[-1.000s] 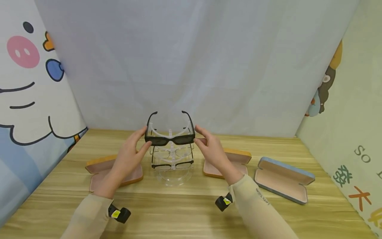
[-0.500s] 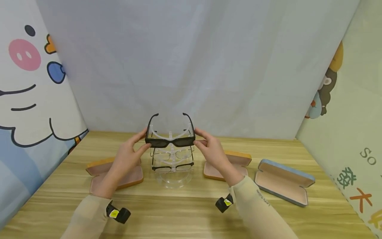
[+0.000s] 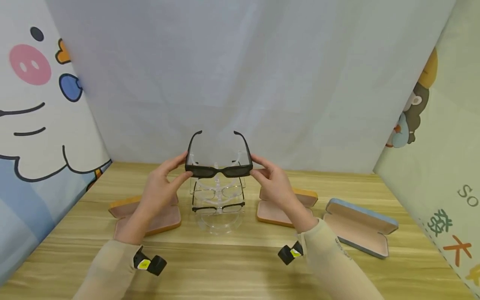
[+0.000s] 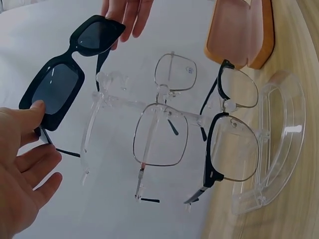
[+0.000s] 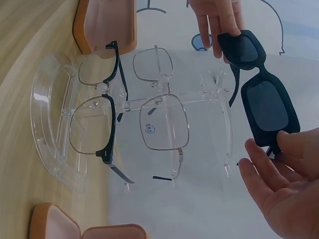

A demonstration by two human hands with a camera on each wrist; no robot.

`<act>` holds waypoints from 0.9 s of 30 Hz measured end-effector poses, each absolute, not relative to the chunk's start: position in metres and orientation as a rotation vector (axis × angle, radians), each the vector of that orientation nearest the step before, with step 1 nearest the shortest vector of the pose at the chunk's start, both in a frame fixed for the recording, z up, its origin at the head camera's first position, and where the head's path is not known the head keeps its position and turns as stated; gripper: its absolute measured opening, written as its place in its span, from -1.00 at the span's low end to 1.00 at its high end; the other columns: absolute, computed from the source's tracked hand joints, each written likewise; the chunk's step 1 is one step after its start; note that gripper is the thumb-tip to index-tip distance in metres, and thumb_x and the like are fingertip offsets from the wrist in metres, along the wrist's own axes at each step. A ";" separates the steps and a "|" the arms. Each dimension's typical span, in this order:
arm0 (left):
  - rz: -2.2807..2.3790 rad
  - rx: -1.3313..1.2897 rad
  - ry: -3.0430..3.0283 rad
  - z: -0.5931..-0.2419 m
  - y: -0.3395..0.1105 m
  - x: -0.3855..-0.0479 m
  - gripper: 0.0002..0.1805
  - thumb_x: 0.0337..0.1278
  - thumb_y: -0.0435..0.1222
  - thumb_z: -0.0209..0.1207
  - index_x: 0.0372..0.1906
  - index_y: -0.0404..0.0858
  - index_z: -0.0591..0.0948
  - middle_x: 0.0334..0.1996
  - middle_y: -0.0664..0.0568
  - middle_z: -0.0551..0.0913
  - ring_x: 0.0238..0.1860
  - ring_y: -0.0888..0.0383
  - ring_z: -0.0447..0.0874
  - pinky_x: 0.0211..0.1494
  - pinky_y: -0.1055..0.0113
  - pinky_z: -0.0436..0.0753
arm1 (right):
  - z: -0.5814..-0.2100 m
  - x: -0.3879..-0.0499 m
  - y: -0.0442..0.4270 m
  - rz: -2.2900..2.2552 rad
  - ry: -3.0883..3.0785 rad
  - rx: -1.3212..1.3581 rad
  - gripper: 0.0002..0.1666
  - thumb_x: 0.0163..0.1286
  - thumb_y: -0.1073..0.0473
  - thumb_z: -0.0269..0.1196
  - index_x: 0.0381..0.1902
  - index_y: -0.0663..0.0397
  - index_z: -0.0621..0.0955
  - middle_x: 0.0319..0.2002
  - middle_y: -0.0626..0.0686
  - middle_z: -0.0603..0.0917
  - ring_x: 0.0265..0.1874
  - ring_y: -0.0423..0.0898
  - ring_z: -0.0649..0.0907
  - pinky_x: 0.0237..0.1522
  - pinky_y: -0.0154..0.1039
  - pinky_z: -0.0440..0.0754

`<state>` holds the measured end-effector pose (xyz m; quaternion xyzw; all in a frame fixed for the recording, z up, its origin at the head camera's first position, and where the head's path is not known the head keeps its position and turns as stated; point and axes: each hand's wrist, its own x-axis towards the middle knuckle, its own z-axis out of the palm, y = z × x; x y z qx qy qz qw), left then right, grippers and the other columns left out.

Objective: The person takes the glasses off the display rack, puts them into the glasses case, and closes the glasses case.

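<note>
Black sunglasses (image 3: 219,171) with dark lenses and unfolded temples are held level between both hands. My left hand (image 3: 159,183) pinches one end of the frame between thumb and fingers; my right hand (image 3: 275,183) pinches the other end. In both wrist views the sunglasses stand apart from the top of a clear display stand (image 4: 124,101). Lower on that stand rest thin metal-rimmed glasses (image 5: 164,122), and beneath them black half-rimmed glasses (image 3: 218,208).
An orange case (image 3: 165,223) lies partly behind the left forearm. Another orange case (image 3: 271,212) sits right of the stand, partly behind the right forearm. Farther right is a blue case (image 3: 356,229). All have raised lids and stand on the wooden table (image 3: 210,275).
Both hands have raised the sunglasses off the top of the stand and drawn them slightly nearer. The other glasses and the cases have stayed in place.
</note>
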<state>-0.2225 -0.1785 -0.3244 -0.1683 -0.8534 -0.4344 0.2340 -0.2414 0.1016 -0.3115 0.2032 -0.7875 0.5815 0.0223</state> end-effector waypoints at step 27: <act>-1.402 -0.632 -2.237 -0.321 -0.126 -0.215 -0.45 0.06 -0.29 0.21 0.22 -0.21 0.41 0.10 -0.06 0.47 0.11 0.06 0.45 0.19 0.17 0.42 | -0.316 -0.215 0.156 1.667 -2.291 0.629 -0.52 0.34 0.22 0.11 0.23 0.08 0.40 0.17 0.10 0.46 -0.09 -0.37 0.56 -0.06 -0.49 0.51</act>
